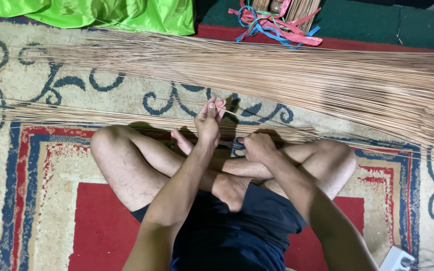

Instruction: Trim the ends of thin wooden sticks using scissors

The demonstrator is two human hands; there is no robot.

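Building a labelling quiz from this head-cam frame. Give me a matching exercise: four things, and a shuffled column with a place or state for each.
Things:
1. left hand
2. right hand
3. green cloth
4. pink and blue ribbons

Places or states:
A. bunched at the top left edge
B. raised, pinching one thin stick
C. tangled at top centre, beyond the big pile of sticks
D. closed low by the crossed legs, near a dark tool

Pairs: 1-B, 2-D, 3-A, 4-C

Thin tan stick [237, 116], slanted, lying across smaller stick bundle [126, 119] on rug.
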